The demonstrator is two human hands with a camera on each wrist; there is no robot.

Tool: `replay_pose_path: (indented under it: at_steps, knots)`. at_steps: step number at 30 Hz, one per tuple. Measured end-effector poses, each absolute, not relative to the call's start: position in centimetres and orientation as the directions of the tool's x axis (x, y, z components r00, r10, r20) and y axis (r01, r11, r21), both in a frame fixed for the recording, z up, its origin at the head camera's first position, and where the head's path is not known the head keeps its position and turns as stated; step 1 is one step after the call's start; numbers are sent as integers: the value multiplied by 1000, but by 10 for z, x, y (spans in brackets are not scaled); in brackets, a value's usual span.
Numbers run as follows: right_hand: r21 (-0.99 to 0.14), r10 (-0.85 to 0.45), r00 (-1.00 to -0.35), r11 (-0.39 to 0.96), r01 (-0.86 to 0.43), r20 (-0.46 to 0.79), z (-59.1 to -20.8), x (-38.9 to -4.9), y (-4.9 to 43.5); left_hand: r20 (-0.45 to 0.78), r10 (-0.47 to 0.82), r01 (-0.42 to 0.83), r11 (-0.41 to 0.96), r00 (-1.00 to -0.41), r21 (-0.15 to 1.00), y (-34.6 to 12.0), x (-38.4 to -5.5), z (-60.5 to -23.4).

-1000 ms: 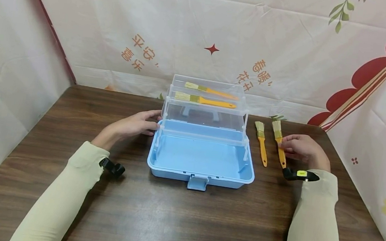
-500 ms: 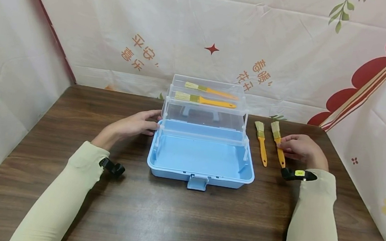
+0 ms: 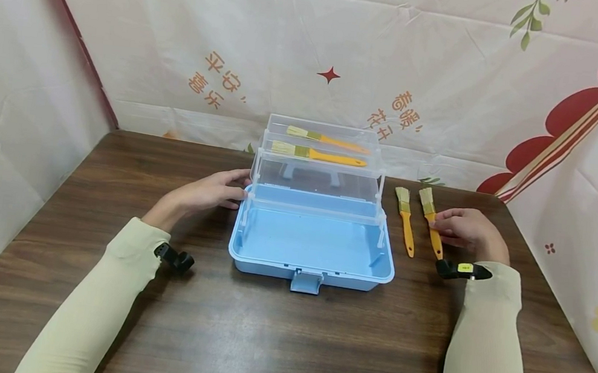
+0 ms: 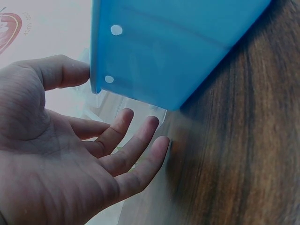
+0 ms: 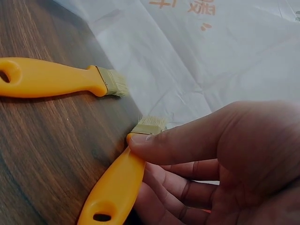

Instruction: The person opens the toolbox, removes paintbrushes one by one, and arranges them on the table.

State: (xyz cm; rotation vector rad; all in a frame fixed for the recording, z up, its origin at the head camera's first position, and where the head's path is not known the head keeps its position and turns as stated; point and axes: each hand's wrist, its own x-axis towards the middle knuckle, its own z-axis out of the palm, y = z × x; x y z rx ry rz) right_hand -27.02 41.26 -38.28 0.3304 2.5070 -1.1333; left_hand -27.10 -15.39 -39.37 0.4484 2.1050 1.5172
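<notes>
A light-blue toolbox (image 3: pixel 315 243) stands with its clear lid and trays raised. At its left back corner, my left hand (image 3: pixel 211 191) has its thumb on the rim; in the left wrist view the other fingers of the left hand (image 4: pixel 93 145) spread loosely below the blue side wall (image 4: pixel 159 51). To the right of the box, my right hand (image 3: pixel 464 229) pinches a paintbrush (image 3: pixel 434 237) with a yellow handle, bristles pointing away. Seen from the right wrist, the thumb presses the brush (image 5: pixel 115 187) near its metal ferrule, fingers curled behind. Another paintbrush (image 3: pixel 406 228) lies just left of it.
Two more paintbrushes, a rear one (image 3: pixel 331 140) and a front one (image 3: pixel 324 155), lie crosswise in the raised clear trays. The box's latch (image 3: pixel 306 282) hangs down at the front. A printed cloth (image 3: pixel 183 34) stands behind the wooden table (image 3: pixel 238 344).
My right hand has shifted slightly left with the paintbrush, its bristle end now closer to the other brush. The left hand and the box have stayed put.
</notes>
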Motion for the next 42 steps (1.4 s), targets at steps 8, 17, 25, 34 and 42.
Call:
replay_pose_path:
  at_steps: [8,17,25,34,42]
  knots:
    - [-668,82,-900,641,377,-429,-383,-270,414,-208,532,-28,326,-821,945,-154,-271,-394]
    - [-669,95,-901,639,381,-423,-384,-270,416,-199,535,-18,325,-821,946,-153,-272,-393]
    - [-663,116,-903,642,386,-414,-383,-268,414,-202,535,-22,324,-820,946,-153,-271,-394]
    - [-678,102,-905,629,380,-413,-391,-274,424,-199,540,-25,313,-818,950,-153,-271,-394]
    - [-684,85,-902,622,380,-423,-389,-273,425,-197,543,-19,315,-817,949,-154,-271,-394]
